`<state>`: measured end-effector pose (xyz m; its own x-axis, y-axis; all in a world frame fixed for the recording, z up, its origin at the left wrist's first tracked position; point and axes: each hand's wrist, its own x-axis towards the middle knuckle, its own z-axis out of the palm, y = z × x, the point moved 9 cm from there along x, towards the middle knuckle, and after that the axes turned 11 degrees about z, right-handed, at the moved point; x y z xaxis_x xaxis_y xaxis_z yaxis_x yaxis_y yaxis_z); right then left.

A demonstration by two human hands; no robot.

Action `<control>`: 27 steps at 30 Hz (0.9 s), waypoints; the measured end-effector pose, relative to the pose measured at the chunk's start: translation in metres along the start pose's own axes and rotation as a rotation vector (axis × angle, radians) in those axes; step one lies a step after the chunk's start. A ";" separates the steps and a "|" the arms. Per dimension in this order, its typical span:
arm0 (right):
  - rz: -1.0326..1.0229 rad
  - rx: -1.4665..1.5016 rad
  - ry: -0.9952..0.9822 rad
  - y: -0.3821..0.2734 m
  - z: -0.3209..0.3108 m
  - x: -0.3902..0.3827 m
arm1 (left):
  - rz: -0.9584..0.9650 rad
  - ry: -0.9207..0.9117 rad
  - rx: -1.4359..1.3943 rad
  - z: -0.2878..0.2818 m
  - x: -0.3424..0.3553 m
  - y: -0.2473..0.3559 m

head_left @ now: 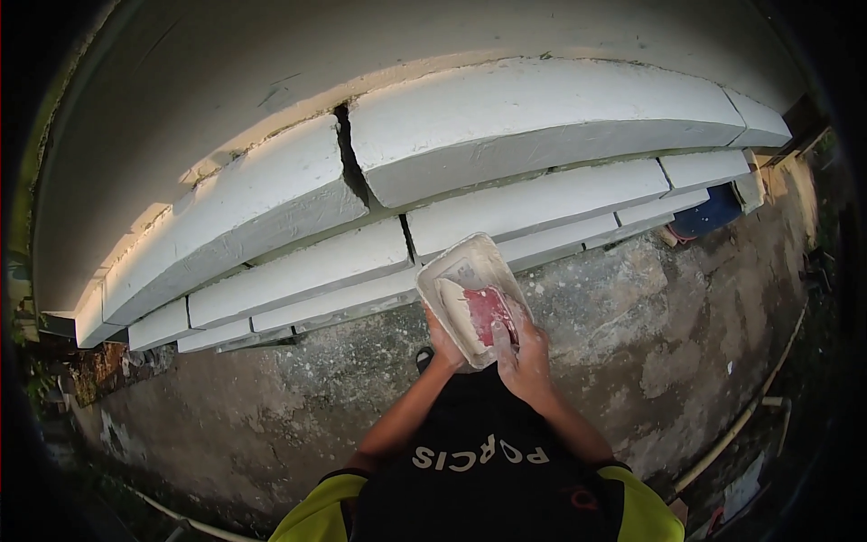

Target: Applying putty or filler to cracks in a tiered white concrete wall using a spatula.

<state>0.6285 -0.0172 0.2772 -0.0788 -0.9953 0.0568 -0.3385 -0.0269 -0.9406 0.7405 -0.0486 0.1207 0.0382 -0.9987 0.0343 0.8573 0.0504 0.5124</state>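
Note:
In front of my body, a small plaster-smeared rectangular tray [436, 261] is tilted in my grip. My left hand [440, 336] is closed on its left side, fingers mostly hidden behind it. Inside the tray lie pale paste and a red flat tool [482, 303], probably a spreader, with white smears on it. My right hand [522, 357] is closed on this tool at the tray's right side, thumb pointing up along it; some fingers are hidden.
Rows of white blocks [551, 122] with dark joints run across ahead, below a grey wall [406, 32]. A blue container [704, 212] sits at the right. I stand on stained concrete [632, 361], with pipes [722, 443] along the right edge.

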 end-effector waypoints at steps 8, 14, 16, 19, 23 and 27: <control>0.390 0.180 -0.158 0.043 0.010 0.007 | -0.114 0.008 0.065 0.007 -0.004 0.008; -0.113 -0.018 0.041 0.017 0.008 0.009 | -0.152 0.022 0.079 0.005 -0.006 0.007; -0.130 -0.013 0.038 0.019 0.008 0.010 | -0.162 -0.009 0.080 0.009 -0.004 0.007; 0.233 0.183 -0.040 0.054 0.011 0.017 | -0.228 0.028 0.111 0.013 -0.005 0.003; 0.313 0.263 -0.035 0.066 0.006 0.022 | -0.280 0.058 0.140 0.012 -0.005 -0.005; 0.341 0.267 -0.060 0.077 0.002 0.027 | -0.315 0.054 0.141 -0.011 -0.004 -0.019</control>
<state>0.6026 -0.0463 0.2059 -0.0871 -0.9548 -0.2843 -0.0477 0.2891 -0.9561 0.7297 -0.0455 0.1012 -0.1868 -0.9642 -0.1879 0.7520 -0.2635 0.6042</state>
